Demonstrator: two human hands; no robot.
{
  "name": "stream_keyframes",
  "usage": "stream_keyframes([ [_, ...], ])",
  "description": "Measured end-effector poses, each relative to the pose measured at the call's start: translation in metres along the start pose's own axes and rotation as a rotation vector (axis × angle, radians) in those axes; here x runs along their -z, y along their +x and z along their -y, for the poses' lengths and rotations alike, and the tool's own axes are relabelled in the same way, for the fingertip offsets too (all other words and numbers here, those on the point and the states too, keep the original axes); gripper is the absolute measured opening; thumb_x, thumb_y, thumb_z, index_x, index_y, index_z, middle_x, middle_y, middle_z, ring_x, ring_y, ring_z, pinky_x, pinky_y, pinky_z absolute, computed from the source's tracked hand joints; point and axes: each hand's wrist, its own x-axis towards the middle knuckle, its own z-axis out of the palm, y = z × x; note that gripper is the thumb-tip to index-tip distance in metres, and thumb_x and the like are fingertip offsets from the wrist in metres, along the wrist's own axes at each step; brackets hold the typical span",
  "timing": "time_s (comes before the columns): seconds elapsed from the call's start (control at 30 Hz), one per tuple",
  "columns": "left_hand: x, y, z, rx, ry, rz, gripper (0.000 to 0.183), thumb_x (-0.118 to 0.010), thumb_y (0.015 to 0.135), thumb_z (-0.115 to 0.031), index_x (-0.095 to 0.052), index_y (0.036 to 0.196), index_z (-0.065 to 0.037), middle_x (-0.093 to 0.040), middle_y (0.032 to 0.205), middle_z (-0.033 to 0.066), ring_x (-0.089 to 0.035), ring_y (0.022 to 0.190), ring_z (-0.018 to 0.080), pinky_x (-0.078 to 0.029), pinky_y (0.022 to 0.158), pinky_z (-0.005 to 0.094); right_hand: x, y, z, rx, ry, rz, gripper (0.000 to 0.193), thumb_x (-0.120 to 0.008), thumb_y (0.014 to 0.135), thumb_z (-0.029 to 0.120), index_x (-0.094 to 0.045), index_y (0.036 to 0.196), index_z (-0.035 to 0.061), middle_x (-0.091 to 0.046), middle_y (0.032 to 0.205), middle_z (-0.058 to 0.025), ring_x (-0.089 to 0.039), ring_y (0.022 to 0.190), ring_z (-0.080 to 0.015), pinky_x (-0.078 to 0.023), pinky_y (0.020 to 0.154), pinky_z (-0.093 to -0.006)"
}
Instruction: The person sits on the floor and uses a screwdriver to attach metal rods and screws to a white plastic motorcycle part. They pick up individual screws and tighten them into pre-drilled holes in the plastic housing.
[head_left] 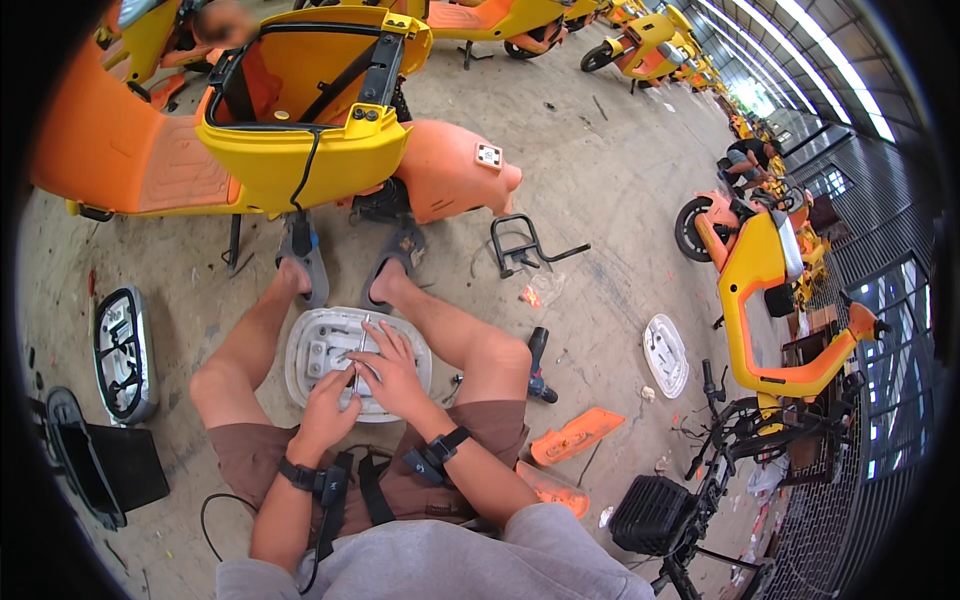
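Note:
Both my hands are over a white oval plastic cover lying between my legs, its recessed inside face up. My left hand is closed, thumb and fingers around the near end of a slim silver rod-shaped tool. My right hand lies partly over the same tool, thumb and forefinger pinching it, the other fingers stretched forward. The tool's exact kind cannot be made out. Some small parts sit inside the cover, partly hidden by my hands.
A yellow and orange scooter with an opened rear stands ahead. A power drill lies beside my right knee, near orange panels, a black bracket and another white cover. Left are a black-rimmed part and black bin.

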Motion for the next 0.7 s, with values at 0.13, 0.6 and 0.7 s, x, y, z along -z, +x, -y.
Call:
stream_keyframes([
  [0.13,0.011,0.002,-0.003,0.002,-0.029,0.010,0.039,-0.063,0.077,-0.001,-0.062,0.115,0.007,-0.064,0.101,0.0198,-0.061,0.096,0.0342,-0.048,0.087,0.0373,0.009,0.001,0.011,0.013,-0.102,0.014,0.020,-0.066,0.087,0.019,-0.073,0.106,0.0178,-0.050,0.141,-0.0067,-0.027,0.143,-0.0325,-0.008,0.115,-0.0587],
  [0.6,0.015,0.020,-0.010,0.127,0.086,-0.654,0.021,-0.072,0.080,-0.006,-0.068,0.099,0.003,-0.067,0.097,0.0144,-0.063,0.094,0.0277,-0.049,0.083,0.0358,0.009,-0.002,0.028,-0.394,0.042,0.398,0.038,-0.063,0.087,0.039,-0.072,0.072,0.0048,-0.064,0.070,-0.0223,-0.063,0.067,-0.0426,-0.051,0.072,-0.0471],
  [0.7,0.014,0.007,0.026,0.387,-0.139,-0.297,0.023,-0.074,0.081,-0.009,-0.067,0.098,0.005,-0.067,0.091,0.0147,-0.066,0.082,0.0224,-0.051,0.074,0.0325,-0.003,-0.001,0.024,-0.425,0.127,0.409,0.038,-0.063,0.087,0.040,-0.072,0.077,0.0044,-0.064,0.070,-0.0226,-0.063,0.072,-0.0433,-0.051,0.067,-0.0502],
])
